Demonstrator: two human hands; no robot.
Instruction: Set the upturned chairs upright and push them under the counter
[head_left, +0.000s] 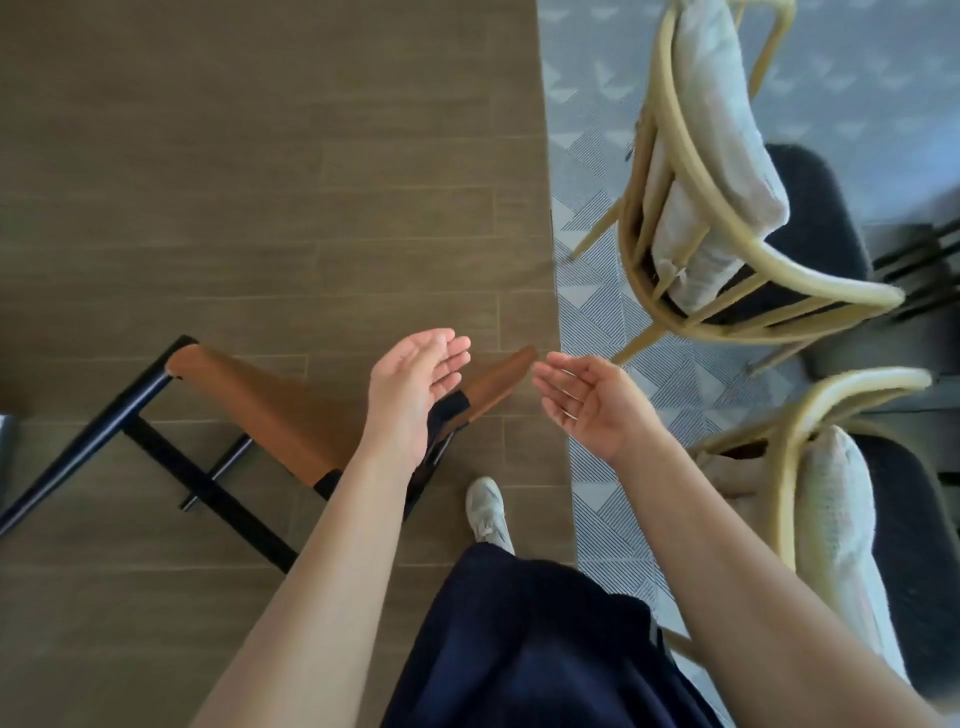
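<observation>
Head camera looks straight down at a brown wood floor (260, 182) and, on the right, a grey rug (587, 291) with stripes and triangles on it.

A tipped chair (270, 405) lies on its side on the wood floor, near the left edge of the rug. It has a brown seat and thin black legs. The legs point out to the lower left, and one long black leg runs off toward the left side of the view. One brown corner of the chair almost reaches the rug's edge.

Both arms are bare and stretch out in front of the person. The left hand (415, 395) is over the right part of the tipped chair, palm up. Its fingers are close together, a little bent, and hold nothing. I cannot tell if it touches the chair. The right hand (587, 405) is over the line where floor and rug meet, just beside the chair's brown corner. Its palm is up too, with the fingers loose and a bit apart, and it holds nothing.

On the rug stands a yellow chair (810, 278) with a round frame. A pale cushion (722, 156) sits inside it, leaning on the back. A second yellow chair (841, 387) is nearer, at the right edge, with a white cushion (836, 519) in it.

A white shoe (485, 506) stands on the floor by the rug's edge, below the hands. Dark blue cloth (519, 649) hangs above the shoe.
</observation>
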